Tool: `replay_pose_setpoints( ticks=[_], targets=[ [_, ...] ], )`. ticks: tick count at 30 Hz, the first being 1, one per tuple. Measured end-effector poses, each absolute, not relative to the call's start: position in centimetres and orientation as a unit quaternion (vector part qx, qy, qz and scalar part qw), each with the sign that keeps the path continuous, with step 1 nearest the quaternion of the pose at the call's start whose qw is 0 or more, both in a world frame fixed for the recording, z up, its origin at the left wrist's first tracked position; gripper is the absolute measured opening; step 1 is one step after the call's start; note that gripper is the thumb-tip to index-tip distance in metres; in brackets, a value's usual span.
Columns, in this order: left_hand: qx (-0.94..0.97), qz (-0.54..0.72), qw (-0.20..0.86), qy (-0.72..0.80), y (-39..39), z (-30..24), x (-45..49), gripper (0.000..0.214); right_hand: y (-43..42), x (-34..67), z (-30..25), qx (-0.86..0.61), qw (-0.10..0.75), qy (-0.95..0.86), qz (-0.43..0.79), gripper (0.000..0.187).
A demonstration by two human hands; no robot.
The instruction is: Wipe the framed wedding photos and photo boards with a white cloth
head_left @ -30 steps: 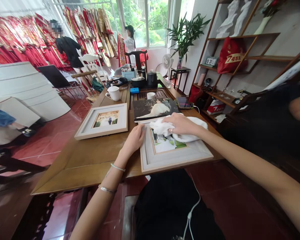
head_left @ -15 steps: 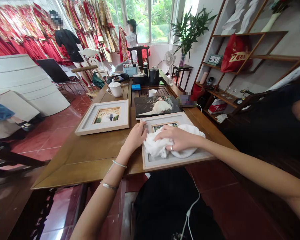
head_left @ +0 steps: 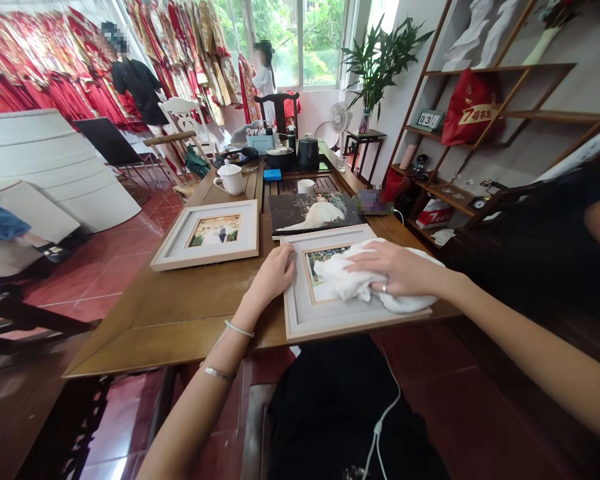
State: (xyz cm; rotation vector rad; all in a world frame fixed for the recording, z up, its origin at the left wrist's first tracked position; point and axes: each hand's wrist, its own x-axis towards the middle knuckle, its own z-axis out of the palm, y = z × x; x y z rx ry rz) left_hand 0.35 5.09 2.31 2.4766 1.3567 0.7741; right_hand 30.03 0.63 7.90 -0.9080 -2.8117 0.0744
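A white-framed photo (head_left: 320,317) lies at the near edge of the wooden table (head_left: 180,313). My right hand (head_left: 397,270) presses a white cloth (head_left: 350,283) flat on its right half, fingers bent over the cloth. My left hand (head_left: 273,273) rests on the frame's left edge, fingers curled against it. A second white-framed photo (head_left: 207,233) lies to the left. A dark frameless photo print (head_left: 313,212) lies just beyond the near frame.
A white cup (head_left: 230,179), a mug (head_left: 305,186), a kettle (head_left: 307,152) and a phone (head_left: 373,201) stand farther along the table. Shelves (head_left: 480,120) line the right wall. Two people stand by racks of red garments (head_left: 40,73) at the back. Chairs stand left.
My right hand has slid the cloth from the frame's lower left across to its right side, uncovering the left part of the picture. My left hand stays on the frame's edge.
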Motion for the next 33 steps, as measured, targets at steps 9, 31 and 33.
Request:
replay_pose_setpoints(
  ticks=[9, 31, 33],
  targets=[
    [0.843, 0.267, 0.111, 0.455, 5.1, 2.4, 0.2, 0.026, 7.1, 31.1, 6.8, -0.446, 0.100, -0.879, -0.136, 0.049],
    [0.832, 0.265, 0.089, 0.479, 5.0, 2.2, 0.9, 0.033, -0.9, 28.8, 8.3, -0.343, 0.109, -0.928, 0.093, 0.051],
    [0.832, 0.265, 0.087, 0.479, 5.0, 2.1, 0.9, 0.033, -2.4, 28.7, 8.6, -0.328, 0.121, -0.931, 0.110, 0.056]
  ],
)
